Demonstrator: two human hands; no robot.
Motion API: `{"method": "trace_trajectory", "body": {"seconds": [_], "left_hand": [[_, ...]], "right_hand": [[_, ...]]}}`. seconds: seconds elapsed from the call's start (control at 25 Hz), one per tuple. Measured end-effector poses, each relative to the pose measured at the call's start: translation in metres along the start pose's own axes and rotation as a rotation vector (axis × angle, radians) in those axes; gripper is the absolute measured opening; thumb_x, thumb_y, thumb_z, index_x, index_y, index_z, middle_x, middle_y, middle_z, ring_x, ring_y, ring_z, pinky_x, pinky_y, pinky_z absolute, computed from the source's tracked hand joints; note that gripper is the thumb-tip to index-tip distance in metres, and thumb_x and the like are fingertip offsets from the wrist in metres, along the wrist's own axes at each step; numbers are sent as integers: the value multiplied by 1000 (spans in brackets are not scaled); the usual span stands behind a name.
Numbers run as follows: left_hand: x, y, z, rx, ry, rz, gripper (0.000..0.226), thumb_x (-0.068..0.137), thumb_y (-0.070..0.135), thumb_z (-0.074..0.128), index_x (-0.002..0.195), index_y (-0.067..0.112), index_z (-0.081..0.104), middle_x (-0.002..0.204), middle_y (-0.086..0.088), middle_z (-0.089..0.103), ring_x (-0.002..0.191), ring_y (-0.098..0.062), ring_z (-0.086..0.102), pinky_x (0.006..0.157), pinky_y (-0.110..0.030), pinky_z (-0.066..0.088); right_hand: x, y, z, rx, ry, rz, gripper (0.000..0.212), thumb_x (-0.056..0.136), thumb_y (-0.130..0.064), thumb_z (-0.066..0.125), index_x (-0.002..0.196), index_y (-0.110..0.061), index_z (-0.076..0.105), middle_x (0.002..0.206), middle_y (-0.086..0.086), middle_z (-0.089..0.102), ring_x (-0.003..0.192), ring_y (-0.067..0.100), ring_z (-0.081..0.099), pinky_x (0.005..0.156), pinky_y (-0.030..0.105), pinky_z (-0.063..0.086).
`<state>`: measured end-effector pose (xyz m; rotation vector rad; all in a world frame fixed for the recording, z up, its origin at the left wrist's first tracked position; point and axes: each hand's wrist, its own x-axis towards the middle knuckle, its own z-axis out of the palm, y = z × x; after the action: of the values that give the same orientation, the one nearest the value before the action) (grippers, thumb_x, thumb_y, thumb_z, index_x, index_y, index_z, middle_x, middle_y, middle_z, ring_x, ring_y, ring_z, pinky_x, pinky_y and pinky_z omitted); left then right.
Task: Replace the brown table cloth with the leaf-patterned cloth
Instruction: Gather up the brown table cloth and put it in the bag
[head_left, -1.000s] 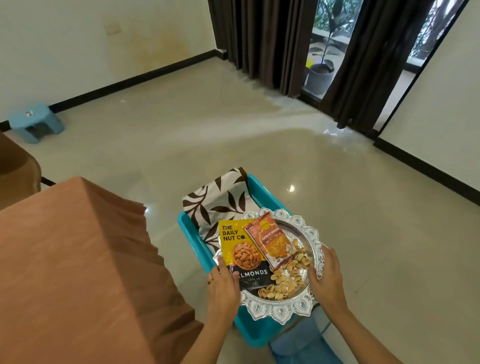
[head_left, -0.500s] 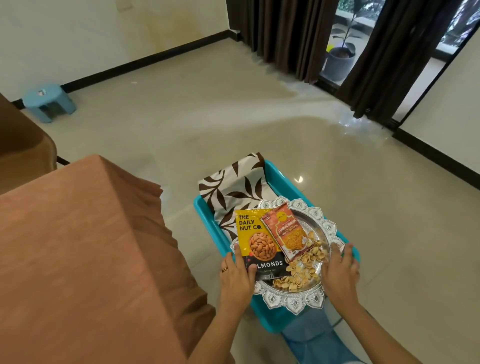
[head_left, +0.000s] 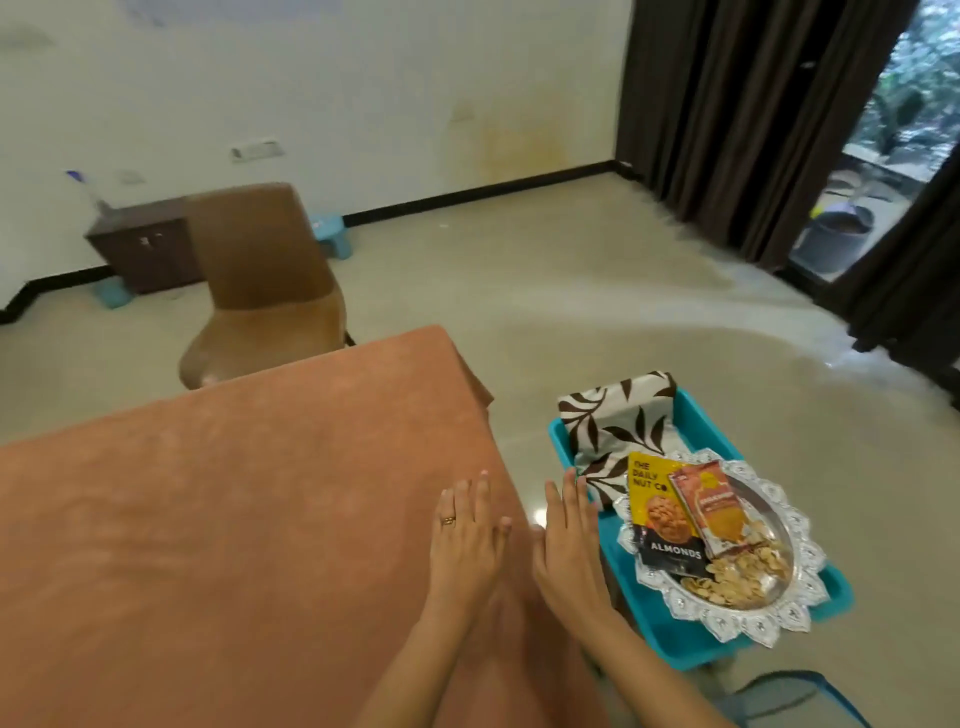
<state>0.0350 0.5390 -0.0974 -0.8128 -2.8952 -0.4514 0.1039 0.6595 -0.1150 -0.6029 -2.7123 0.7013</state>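
Head view: left hand (head_left: 466, 540) and right hand (head_left: 566, 540) flat, empty, over one brown cloth (head_left: 234, 519); possibly touching.

Two flat hands (head_left: 514, 545) over brown table cloth (head_left: 234, 519) edge

Two hands (head_left: 514, 540), two cloths (head_left: 234, 509), two snack packets (head_left: 660, 514), one tray (head_left: 727, 623).
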Motion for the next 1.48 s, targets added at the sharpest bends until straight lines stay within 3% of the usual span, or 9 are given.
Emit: {"method": "trace_trajectory", "body": {"seconds": [0.12,0.32,0.48,0.64,0.84,1.12,1.24,1.36,1.48], "left_hand": [[-54,-71,-41,69,-46,-148,61,100,47,18,134,8,51,123,-17,61,108,-38,60,93,-46,50],[-161,-186,-61,115,-59,-395,60,101,49,10,135,11,40,128,-27,57,103,-44,60,90,-50,50],[-223,-241,-55,142,-45,-575,67,98,52,10,143,9,36,141,-37,37,120,-54,45,106,-60,26],[-238,-259,-39,66,-101,-730,90,91,67,14,143,-3,34,138,-44,33,124,-67,30,102,-73,16],[-225,-258,-31,27,-161,-688,88,82,59,34,136,-11,43,137,-41,38,126,-63,31,108,-62,1],[-199,-262,-33,-121,-245,-386,76,84,49,40,135,-7,47,141,-26,45,132,-46,40,113,-42,9],[-189,-272,-37,-237,-189,-209,73,82,35,47,142,-5,37,149,-19,36,136,-39,37,114,-29,12],[-180,-268,-52,-577,-237,-286,84,78,7,56,151,4,14,153,-11,30,141,-23,31,111,-12,17],[-175,-263,-59,-855,-224,-442,95,75,-4,54,151,15,0,146,-6,41,128,-11,45,99,-8,34]], "right_hand": [[-36,-48,22,-30,-131,-59,70,92,-45,19,150,-6,22,158,16,10,147,27,5,119,36,2],[-96,-100,69,-79,-292,-20,89,80,-67,8,150,-12,-5,155,10,-15,146,29,-13,116,43,-7],[-128,-117,94,-155,-342,68,98,77,-71,7,152,-8,1,159,17,-1,147,31,-5,117,42,-8],[-136,-131,107,-163,-279,121,104,77,-75,14,152,-4,11,159,16,9,148,29,4,119,37,-2],[-129,-148,116,-160,-262,149,114,70,-82,12,152,-3,5,160,14,2,148,27,-1,119,35,-5],[-110,-212,148,-51,-363,103,115,68,-80,16,150,-3,-9,160,12,-9,147,22,-11,118,32,-10],[-105,-240,164,-41,-398,65,107,75,-77,17,150,-5,-11,159,11,-13,147,20,-14,117,31,-12],[-97,-267,179,54,-470,48,88,94,-61,31,150,-9,-13,159,8,-15,146,16,-18,117,30,-14],[-93,-285,190,152,-479,18,82,96,-53,36,152,-12,-8,160,5,-12,146,13,-16,117,28,-12]]}}
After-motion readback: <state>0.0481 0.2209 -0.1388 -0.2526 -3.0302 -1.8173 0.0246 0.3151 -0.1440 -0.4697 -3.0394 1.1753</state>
